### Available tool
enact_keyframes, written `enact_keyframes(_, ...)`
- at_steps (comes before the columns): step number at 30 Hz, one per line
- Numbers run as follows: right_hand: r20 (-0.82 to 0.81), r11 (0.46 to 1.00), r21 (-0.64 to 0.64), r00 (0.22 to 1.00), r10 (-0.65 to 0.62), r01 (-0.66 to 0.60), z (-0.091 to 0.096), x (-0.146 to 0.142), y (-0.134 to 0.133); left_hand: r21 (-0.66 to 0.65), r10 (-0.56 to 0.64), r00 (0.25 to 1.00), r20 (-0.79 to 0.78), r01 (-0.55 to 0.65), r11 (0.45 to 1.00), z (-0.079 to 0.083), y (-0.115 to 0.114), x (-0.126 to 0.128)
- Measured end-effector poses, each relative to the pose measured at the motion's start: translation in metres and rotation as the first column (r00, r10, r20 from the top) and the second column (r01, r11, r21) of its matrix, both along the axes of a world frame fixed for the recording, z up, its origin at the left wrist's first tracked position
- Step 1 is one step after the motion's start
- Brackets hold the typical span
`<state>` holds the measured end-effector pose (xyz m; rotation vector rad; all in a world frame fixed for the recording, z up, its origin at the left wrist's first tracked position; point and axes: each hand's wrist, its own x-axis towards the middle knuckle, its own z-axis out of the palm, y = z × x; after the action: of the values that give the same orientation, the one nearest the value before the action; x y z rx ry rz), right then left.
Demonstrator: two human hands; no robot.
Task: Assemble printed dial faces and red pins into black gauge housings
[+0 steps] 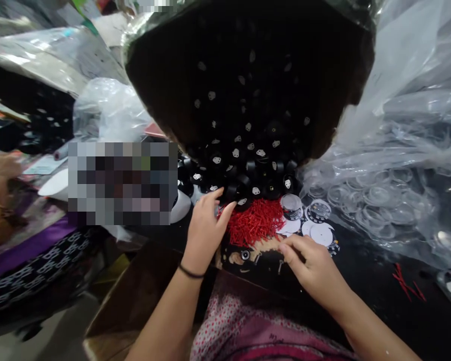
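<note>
My left hand reaches forward to the near edge of a heap of small black round parts spilling from a big bag; its fingertips are pinched on one black part. A pile of thin red pins lies just right of that hand. My right hand rests palm down near the table's front, fingers curled together by the red pile; what they pinch is hidden. White printed discs lie just beyond it.
A large plastic-lined bag of black parts looms at the back. Clear plastic bags of transparent round covers fill the right side. A few red pins lie at right. Another person's hand shows far left. A brown cardboard box stands below.
</note>
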<state>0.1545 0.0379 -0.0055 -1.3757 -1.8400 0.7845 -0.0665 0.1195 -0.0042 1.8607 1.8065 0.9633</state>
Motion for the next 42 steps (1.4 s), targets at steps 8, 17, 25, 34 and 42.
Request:
enact_keyframes(8, -0.097, 0.999, -0.043, 0.995, -0.037, 0.033, -0.002, 0.003, 0.002, -0.075, -0.003, 0.986, 0.164, 0.015, 0.997, 0.001, 0.016, -0.005)
enact_keyframes(17, -0.054, 0.998, 0.05, 0.998, 0.036, -0.033, 0.009, 0.0, 0.003, -0.421, 0.362, 0.215, 0.907, 0.507, 0.752, -0.002, -0.082, 0.051)
enact_keyframes(25, 0.282, 0.998, 0.064, 0.959, 0.011, -0.03, 0.01, 0.03, -0.016, -0.554, 0.53, 0.187, 0.827, 0.435, 0.71, -0.016, -0.093, 0.052)
enact_keyframes(34, 0.467, 0.922, -0.093, 0.834, -0.294, 0.377, 0.007, 0.068, 0.003, -0.474, 0.476, 0.143, 0.868, 0.524, 0.707, -0.003, -0.097, 0.071)
enact_keyframes(42, 0.029, 0.997, -0.075, 0.999, 0.034, -0.031, 0.02, 0.039, -0.011, -0.5, 0.56, 0.026, 0.828, 0.488, 0.716, 0.001, -0.089, 0.079)
